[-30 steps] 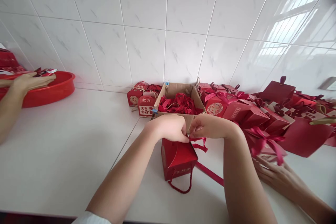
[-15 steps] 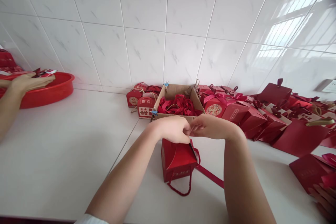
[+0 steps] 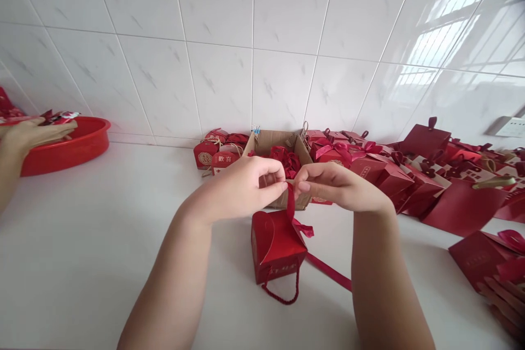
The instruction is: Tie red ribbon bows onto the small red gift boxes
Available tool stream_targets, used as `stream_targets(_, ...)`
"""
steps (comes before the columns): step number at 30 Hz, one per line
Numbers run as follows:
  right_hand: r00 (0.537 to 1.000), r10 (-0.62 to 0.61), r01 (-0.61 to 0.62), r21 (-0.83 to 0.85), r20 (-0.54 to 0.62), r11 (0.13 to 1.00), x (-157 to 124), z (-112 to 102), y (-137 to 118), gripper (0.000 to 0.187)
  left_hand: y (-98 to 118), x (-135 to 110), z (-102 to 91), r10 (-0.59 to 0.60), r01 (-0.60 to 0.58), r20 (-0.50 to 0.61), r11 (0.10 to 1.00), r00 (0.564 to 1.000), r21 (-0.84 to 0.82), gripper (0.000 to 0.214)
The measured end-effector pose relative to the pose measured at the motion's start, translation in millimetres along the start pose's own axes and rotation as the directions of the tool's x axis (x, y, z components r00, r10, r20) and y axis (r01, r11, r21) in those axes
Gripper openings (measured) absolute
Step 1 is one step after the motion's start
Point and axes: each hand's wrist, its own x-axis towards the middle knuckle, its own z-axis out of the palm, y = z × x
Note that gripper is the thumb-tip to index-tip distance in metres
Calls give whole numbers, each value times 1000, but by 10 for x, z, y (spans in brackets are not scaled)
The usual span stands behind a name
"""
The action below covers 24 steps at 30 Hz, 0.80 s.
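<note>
A small red gift box [image 3: 275, 240] with a curved flap top stands on the white counter, a twisted red rope handle [image 3: 283, 301] hanging from its near side. From its top a dark red ribbon [image 3: 291, 205] rises, pinched between the thumb and index finger of my left hand [image 3: 241, 186]. My right hand [image 3: 334, 183] is closed in a pinch just right of that ribbon; whether anything lies between its fingertips is hidden. Another ribbon length [image 3: 328, 272] trails right along the counter, under my right forearm.
An open cardboard box [image 3: 279, 139] of red ribbons stands behind my hands. Small red boxes [image 3: 205, 154] sit to its left, many finished ones [image 3: 381, 175] to its right. At far left another person's hand [image 3: 45, 131] is over a red basin [image 3: 77, 150]; another hand [image 3: 502, 301] touches a box at right.
My hands have risen off the box top and moved apart a little, drawing the ribbon upward in my left fingers. A short ribbon end now shows on the box's top right.
</note>
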Motion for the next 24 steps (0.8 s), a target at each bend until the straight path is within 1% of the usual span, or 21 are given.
stream_targets(2, 997, -51, 55, 56, -66, 997, -33, 4, -31, 20, -2, -21, -8, 2, -2, -4, 1000, 1000, 10, 25)
stream_targets(4, 992, -70, 78, 69, -105, 995, -49, 15, -60, 20, 13, -24, 2, 21, -21, -36, 1000, 999, -9, 26)
stream_targets(5, 993, -72, 79, 64, -96, 995, -47, 22, -72, 22, 29, -21, 11, 32, -33, -58, 999, 998, -27, 26)
stream_targets(7, 997, -66, 67, 33, -39, 997, -27, 41, -86, 27, 69, -12, 33, 46, -53, -105, 997, 993, -63, 27)
stream_targets(9, 999, -46, 46, 4, -2, 999, 2, 58, -86, 27, 107, -7, 51, 52, -65, -153, 994, 987, -85, 28)
stream_targets(10, 999, -32, 32, -3, -6, 999, 14, 63, -82, 25, 121, -7, 55, 53, -70, -176, 994, 983, -89, 28)
stream_targets(12, 999, -9, 9, 4, -49, 1000, 25, 63, -69, 22, 130, -16, 54, 58, -78, -207, 993, 977, -89, 29)
stream_targets(14, 993, -5, 8, 28, -121, 1000, 12, 47, -55, 20, 110, -28, 41, 59, -77, -210, 994, 976, -77, 30)
stream_targets(16, 979, -15, 23, 38, -202, 999, -21, 20, -45, 19, 60, -31, 24, 39, -46, -179, 998, 983, -37, 31)
stream_targets(17, 969, -28, 38, 36, -245, 999, -42, 5, -43, 19, 25, -26, 17, 11, -11, -149, 1000, 989, 0, 32)
stream_targets(19, 941, -63, 73, 19, -333, 997, -91, -20, -47, 18, -58, 2, 16, -87, 94, -72, 989, 994, 112, 35)
stream_targets(20, 920, -85, 93, 5, -382, 996, -116, -30, -52, 18, -103, 25, 23, -149, 152, -27, 972, 988, 177, 36)
stream_targets(22, 863, -134, 137, -29, -487, 990, -168, -41, -68, 15, -184, 83, 48, -275, 244, 71, 926, 959, 287, 38)
stream_targets(24, 796, -182, 186, -52, -577, 981, -219, -43, -86, 12, -239, 146, 82, -358, 286, 172, 895, 918, 342, 39)
